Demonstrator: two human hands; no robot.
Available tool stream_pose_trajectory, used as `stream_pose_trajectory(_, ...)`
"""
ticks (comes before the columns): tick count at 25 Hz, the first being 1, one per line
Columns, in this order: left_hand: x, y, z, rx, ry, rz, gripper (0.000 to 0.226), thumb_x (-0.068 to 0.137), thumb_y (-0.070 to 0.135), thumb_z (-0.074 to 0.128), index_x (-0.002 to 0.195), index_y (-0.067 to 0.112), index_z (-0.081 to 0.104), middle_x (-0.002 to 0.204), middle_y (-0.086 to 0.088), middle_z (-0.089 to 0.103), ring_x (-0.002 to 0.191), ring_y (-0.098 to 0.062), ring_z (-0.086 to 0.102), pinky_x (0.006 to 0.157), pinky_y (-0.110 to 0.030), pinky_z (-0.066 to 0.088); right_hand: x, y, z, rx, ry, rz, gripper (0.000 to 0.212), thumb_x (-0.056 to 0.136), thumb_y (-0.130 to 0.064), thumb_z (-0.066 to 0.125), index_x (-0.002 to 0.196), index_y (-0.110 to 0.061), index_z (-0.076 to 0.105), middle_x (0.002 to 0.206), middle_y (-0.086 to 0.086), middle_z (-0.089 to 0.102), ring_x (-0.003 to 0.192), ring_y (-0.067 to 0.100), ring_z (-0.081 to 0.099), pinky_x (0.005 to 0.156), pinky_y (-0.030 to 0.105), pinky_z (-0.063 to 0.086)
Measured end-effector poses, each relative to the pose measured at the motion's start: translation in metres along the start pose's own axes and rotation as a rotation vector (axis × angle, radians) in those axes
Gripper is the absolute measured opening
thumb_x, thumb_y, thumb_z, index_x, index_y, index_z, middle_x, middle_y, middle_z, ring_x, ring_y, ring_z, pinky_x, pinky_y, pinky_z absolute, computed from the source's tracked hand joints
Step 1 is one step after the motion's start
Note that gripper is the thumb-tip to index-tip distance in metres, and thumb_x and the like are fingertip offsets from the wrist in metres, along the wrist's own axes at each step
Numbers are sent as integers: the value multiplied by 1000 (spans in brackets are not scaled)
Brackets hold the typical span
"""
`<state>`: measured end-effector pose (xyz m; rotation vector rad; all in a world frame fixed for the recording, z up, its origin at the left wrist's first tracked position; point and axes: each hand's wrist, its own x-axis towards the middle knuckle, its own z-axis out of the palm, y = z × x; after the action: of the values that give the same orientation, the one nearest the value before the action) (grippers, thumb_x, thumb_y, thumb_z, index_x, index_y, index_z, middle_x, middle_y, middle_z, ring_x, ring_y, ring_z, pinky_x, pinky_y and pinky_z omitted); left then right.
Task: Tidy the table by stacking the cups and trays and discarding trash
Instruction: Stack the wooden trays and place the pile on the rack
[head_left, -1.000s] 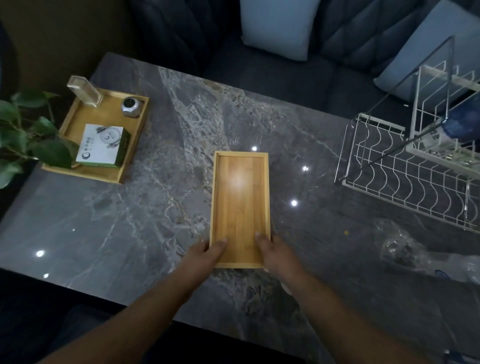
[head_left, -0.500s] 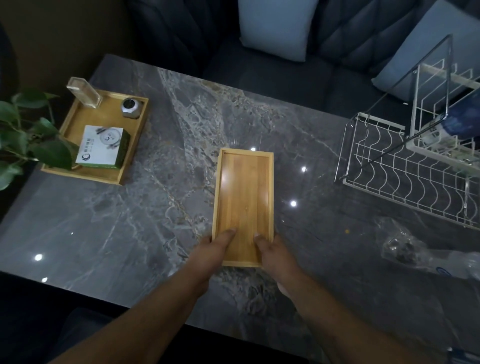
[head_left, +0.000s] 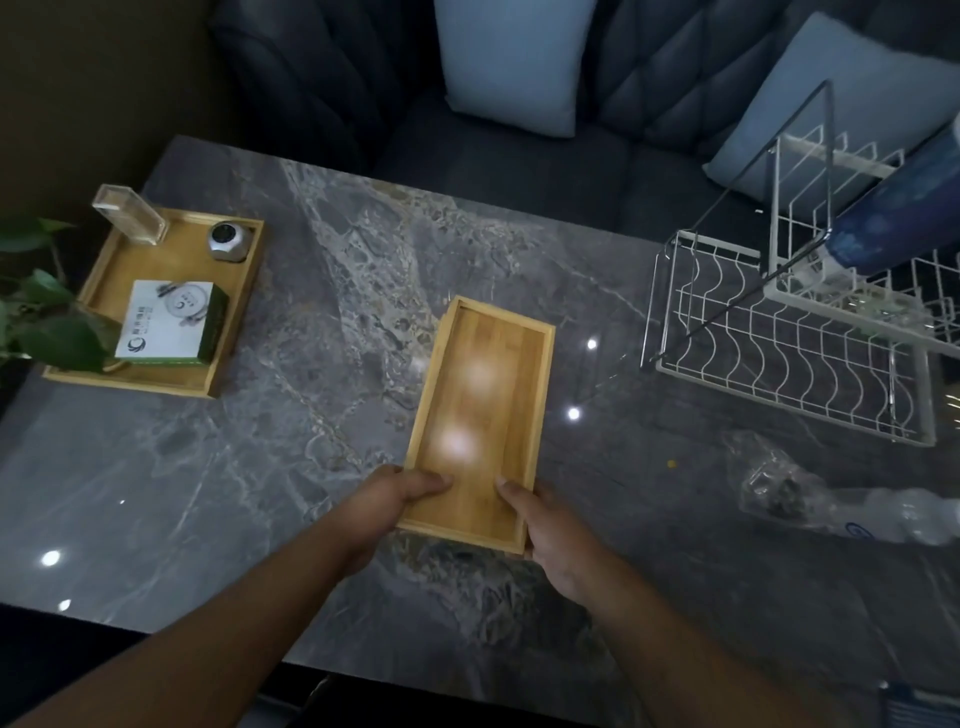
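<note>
An empty bamboo tray (head_left: 488, 395) is at the middle of the grey marble table (head_left: 322, 322), its far end turned slightly right. My left hand (head_left: 387, 506) grips its near left corner with the thumb inside the rim. My right hand (head_left: 540, 525) grips the near right corner the same way. The near end looks raised a little off the table. A second, larger bamboo tray (head_left: 156, 270) sits at the far left and holds a green and white box (head_left: 169, 322), a small round silver object (head_left: 228, 241) and a clear block (head_left: 130, 214). Crumpled clear plastic wrap (head_left: 810, 493) lies at the right.
A white wire dish rack (head_left: 789, 353) stands at the right with a dark blue bottle (head_left: 904, 218) leaning in it. A leafy plant (head_left: 36, 317) overhangs the left edge. A dark sofa with pale cushions (head_left: 514, 57) runs behind the table.
Both hands kept hold of the tray's near end. The tray has swung so its far end points more to the right, and it appears lifted slightly.
</note>
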<state>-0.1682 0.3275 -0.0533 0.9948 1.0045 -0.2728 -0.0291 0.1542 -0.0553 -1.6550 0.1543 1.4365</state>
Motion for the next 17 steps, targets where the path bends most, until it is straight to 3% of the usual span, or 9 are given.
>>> stream_pose_trajectory(5, -19, -6, 14, -62, -89, -29, 50, 71, 42, 78, 111, 12, 78, 112, -11, 77, 100, -26, 75, 79, -33, 54, -16, 1, -11, 160, -83, -62, 59, 83, -45, 75, 133, -18, 59, 119, 5, 74, 110, 24, 70, 100, 50, 53)
stream_pose_trajectory(8, -29, -16, 21, -68, -136, -37, 41, 68, 43, 80, 105, 24, 82, 112, -11, 77, 98, -25, 75, 72, -28, 57, -34, 13, -11, 165, 22, -39, 54, 85, -38, 75, 129, -10, 60, 115, 11, 75, 106, 29, 72, 98, 52, 54)
stream_pose_trajectory(11, -34, -25, 31, -28, -211, -63, 50, 70, 39, 82, 112, 13, 79, 114, -19, 75, 105, -34, 72, 81, -34, 59, -56, 32, -17, 166, 109, -40, 46, 87, -32, 75, 125, -8, 64, 109, 11, 77, 99, 27, 74, 93, 49, 58)
stream_pose_trajectory(15, -34, -30, 62, 46, -255, -82, 55, 69, 25, 86, 114, -4, 74, 109, -24, 75, 98, -37, 74, 78, -37, 59, -88, 55, -38, 321, 151, -105, 47, 82, -27, 77, 123, -8, 64, 113, 13, 76, 104, 31, 73, 95, 52, 55)
stream_pose_trajectory(17, -32, -28, 86, 53, -304, -100, 57, 71, 27, 84, 117, -4, 72, 114, -27, 73, 104, -42, 71, 89, -45, 57, -98, 62, -57, 364, 198, -133, 44, 84, -24, 72, 124, -8, 63, 113, 14, 75, 104, 32, 72, 95, 53, 55)
